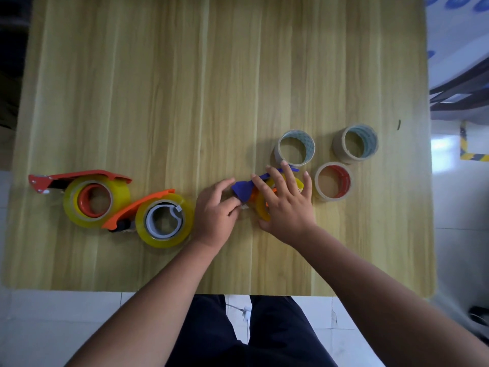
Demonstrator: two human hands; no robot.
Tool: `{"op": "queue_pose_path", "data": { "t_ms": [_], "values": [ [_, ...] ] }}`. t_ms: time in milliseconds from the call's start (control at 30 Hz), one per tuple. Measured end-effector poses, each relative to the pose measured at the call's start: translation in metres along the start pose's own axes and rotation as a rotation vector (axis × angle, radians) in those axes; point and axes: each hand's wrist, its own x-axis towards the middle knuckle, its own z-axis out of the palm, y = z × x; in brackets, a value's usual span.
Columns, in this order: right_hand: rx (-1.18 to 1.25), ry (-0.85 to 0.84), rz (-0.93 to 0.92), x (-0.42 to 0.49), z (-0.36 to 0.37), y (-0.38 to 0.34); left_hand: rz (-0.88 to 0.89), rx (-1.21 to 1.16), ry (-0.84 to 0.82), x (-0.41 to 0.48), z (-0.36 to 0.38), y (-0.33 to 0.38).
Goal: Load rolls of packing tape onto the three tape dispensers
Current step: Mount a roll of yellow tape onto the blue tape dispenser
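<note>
Two orange dispensers lie on the wooden table (185, 102), each carrying a yellow tape roll: one at the far left (87, 197), one beside it (158, 221). A blue dispenser (242, 190) with a yellow roll (262, 207) sits in the middle. My right hand (285, 205) lies over that roll with straight, spread fingers. My left hand (217, 210) pinches something small at the dispenser's near end; what it pinches is too small to tell.
Three loose cardboard-cored rolls stand to the right: one clear (295, 147), one with a pale blue inside (356, 144), one with a red inside (334, 181). The table's front edge runs just before my legs; the floor lies beyond the right edge.
</note>
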Motion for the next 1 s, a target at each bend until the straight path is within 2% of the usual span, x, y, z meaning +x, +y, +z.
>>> {"op": "queue_pose_path", "data": {
  "t_ms": [133, 267, 400, 500, 633, 733, 867, 1000],
  "values": [
    [0.017, -0.007, 0.005, 0.002, -0.002, 0.001, 0.227, 0.110, 0.138, 0.010, -0.008, -0.005],
    [0.028, -0.023, 0.002, 0.002, 0.001, 0.001, 0.273, 0.198, 0.167, 0.012, -0.010, -0.012],
    [0.031, -0.013, 0.008, 0.002, 0.005, 0.001, 0.209, 0.241, 0.110, 0.013, -0.006, -0.011],
    [0.043, -0.001, 0.004, 0.004, 0.007, 0.001, 0.053, 0.242, -0.003, 0.011, -0.001, -0.011],
    [0.055, 0.035, 0.014, 0.002, 0.009, 0.001, -0.245, 0.095, -0.086, 0.006, 0.008, -0.004],
    [0.092, 0.080, 0.061, 0.007, 0.010, -0.005, -0.362, -0.055, -0.081, 0.004, 0.013, -0.002],
    [0.115, 0.168, 0.131, 0.018, 0.014, -0.015, -0.370, -0.150, -0.064, 0.002, 0.011, -0.005],
    [0.147, 0.240, 0.184, 0.026, 0.020, -0.021, -0.248, -0.145, -0.042, -0.001, 0.006, -0.002]
  ]
}}
